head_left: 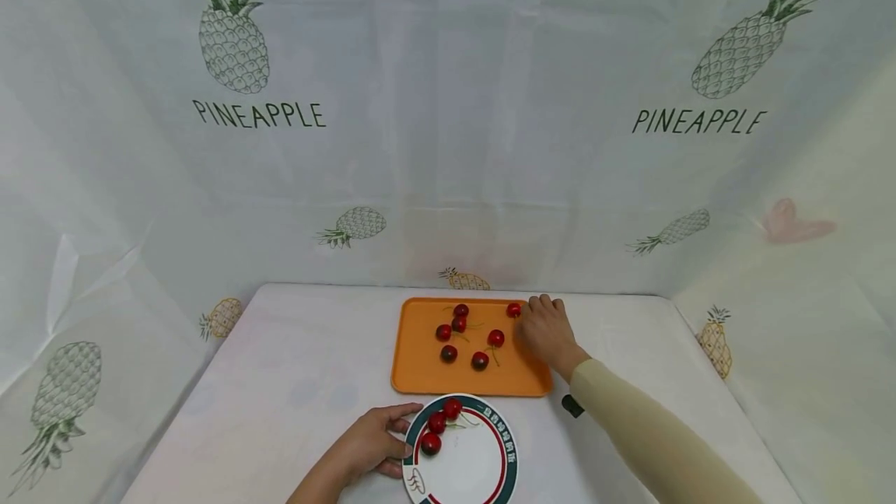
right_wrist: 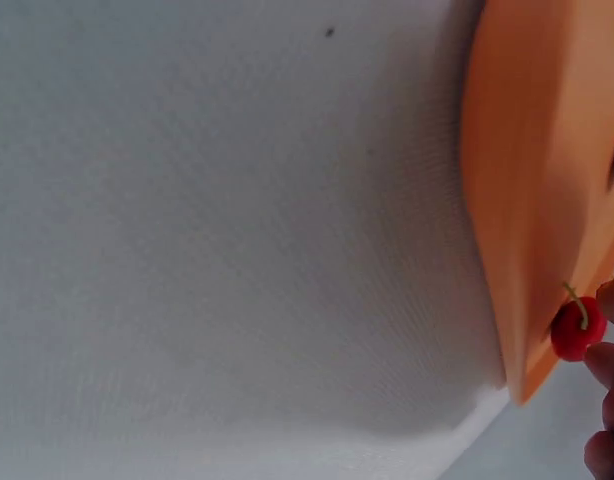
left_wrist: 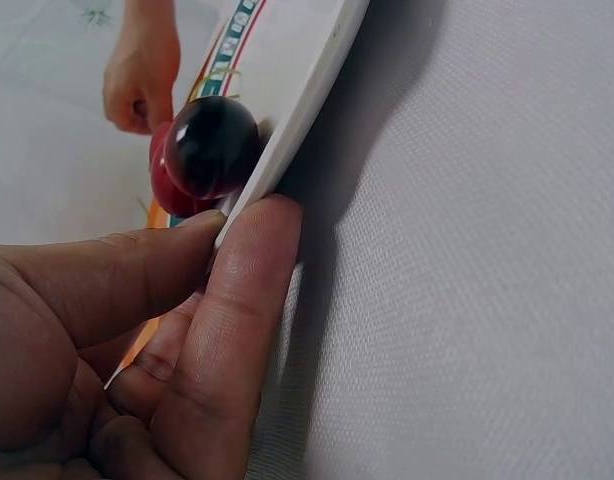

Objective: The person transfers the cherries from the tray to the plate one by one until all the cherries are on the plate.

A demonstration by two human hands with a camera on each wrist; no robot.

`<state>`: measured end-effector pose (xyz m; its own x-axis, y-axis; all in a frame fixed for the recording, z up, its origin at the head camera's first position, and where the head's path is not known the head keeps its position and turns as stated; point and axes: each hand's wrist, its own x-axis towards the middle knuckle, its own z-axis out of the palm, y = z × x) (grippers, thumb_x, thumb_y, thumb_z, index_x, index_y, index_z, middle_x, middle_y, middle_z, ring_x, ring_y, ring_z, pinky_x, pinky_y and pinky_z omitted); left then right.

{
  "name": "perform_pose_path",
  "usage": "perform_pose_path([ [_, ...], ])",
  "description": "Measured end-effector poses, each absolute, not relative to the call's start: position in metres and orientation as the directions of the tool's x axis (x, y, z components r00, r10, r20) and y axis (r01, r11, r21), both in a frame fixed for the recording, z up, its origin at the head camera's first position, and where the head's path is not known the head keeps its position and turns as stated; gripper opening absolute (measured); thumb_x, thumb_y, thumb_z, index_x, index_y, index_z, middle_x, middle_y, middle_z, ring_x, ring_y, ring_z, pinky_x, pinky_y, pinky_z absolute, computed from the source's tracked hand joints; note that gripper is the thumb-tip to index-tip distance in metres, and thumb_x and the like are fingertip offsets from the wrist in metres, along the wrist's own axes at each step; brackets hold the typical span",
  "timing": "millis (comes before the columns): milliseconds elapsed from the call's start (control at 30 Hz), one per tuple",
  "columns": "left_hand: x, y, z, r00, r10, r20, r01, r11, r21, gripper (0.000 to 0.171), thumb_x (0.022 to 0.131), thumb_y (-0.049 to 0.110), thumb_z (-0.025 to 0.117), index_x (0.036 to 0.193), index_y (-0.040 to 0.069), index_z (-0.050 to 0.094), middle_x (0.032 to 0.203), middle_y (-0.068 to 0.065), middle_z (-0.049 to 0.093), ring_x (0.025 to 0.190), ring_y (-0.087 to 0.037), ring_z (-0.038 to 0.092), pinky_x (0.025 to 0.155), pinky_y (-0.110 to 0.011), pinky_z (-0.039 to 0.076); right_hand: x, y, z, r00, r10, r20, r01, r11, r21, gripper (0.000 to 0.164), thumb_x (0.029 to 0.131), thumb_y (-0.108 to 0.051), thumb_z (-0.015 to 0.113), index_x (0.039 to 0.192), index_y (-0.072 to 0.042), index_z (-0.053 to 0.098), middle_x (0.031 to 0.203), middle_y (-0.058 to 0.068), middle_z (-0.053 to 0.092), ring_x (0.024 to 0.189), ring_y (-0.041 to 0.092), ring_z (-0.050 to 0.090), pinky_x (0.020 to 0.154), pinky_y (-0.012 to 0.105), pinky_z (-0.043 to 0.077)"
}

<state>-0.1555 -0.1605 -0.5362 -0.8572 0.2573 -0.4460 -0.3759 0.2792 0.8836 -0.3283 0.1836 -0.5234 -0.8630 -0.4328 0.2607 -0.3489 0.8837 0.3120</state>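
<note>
On the white worktop (head_left: 315, 364), an orange tray (head_left: 418, 364) lies near the middle of the far edge, and a round plate (head_left: 465, 461) with a dark green and red border sits by the tray's near edge; whether the two touch I cannot tell. The left hand (head_left: 374, 438) is at the plate's left edge, its thumb on the upper side of the rim and a finger beneath, grasping it in a pinch. Three plate cherries (head_left: 437, 422) rest close together along the far left edge of the plate, beside its bare white middle.

The right hand (head_left: 547, 330) is at the tray's right edge, its fingers bent toward a red corner cherry (right_wrist: 577, 330) in the tray's far right corner. The right wrist view shows fingertips right at this cherry's side; I cannot tell whether they grasp it or only touch it. Six more cherries (head_left: 449, 353) lie on the tray: three bunched toward the far edge, left of its middle, and three spaced apart nearer the tray's centre and near edge. A beige sleeve (head_left: 651, 442) covers the right arm, and a small black object (head_left: 572, 406) shows beside it, just off the tray's near right corner. Beyond the worktop's far edge hangs a pale cloth (head_left: 448, 138) printed with pineapples
</note>
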Motion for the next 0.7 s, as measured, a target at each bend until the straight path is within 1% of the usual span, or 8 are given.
perform_pose_path([
  [67, -0.155, -0.162, -0.536, -0.86, 0.272, -0.432, -0.367, 0.259, 0.893, 0.07, 0.084, -0.013, 0.076, 0.149, 0.007, 0.059, 0.107, -0.01, 0.065, 0.072, -0.019, 0.072, 0.063, -0.035, 0.067, -0.331, 0.181, -0.524, -0.877, -0.426, 0.222, -0.345, 0.88, 0.327, 0.034, 0.099, -0.032, 0.074, 0.109, -0.001, 0.067, 0.091, 0.009, 0.053, 0.094, 0.031, 0.048, 0.086, 0.044, 0.048],
  [167, -0.153, -0.162, -0.534, -0.862, 0.279, -0.423, -0.36, 0.249, 0.899, 0.07, 0.084, -0.012, 0.076, 0.149, 0.007, 0.059, 0.107, -0.01, 0.066, 0.072, -0.019, 0.073, 0.063, -0.034, 0.067, -0.334, 0.18, -0.525, -0.89, -0.411, 0.199, -0.336, 0.884, 0.325, 0.034, 0.099, -0.032, 0.074, 0.111, -0.001, 0.068, 0.092, 0.01, 0.055, 0.094, 0.031, 0.049, 0.087, 0.045, 0.049],
  [433, -0.153, -0.162, -0.534, -0.862, 0.264, -0.434, -0.371, 0.257, 0.892, 0.07, 0.083, -0.012, 0.075, 0.149, 0.007, 0.059, 0.107, -0.009, 0.066, 0.075, -0.02, 0.073, 0.064, -0.035, 0.067, -0.338, 0.18, -0.534, -0.892, -0.407, 0.197, -0.332, 0.885, 0.326, 0.032, 0.098, -0.029, 0.075, 0.113, -0.001, 0.069, 0.095, 0.01, 0.057, 0.094, 0.031, 0.05, 0.087, 0.044, 0.051],
  [700, -0.154, -0.162, -0.535, -0.863, 0.258, -0.435, -0.371, 0.261, 0.891, 0.07, 0.083, -0.013, 0.075, 0.148, 0.008, 0.06, 0.106, -0.009, 0.067, 0.074, -0.019, 0.073, 0.063, -0.034, 0.067, -0.338, 0.178, -0.535, -0.889, -0.42, 0.181, -0.351, 0.88, 0.32, 0.028, 0.098, -0.024, 0.074, 0.113, 0.0, 0.07, 0.099, 0.012, 0.06, 0.096, 0.032, 0.05, 0.089, 0.045, 0.051],
])
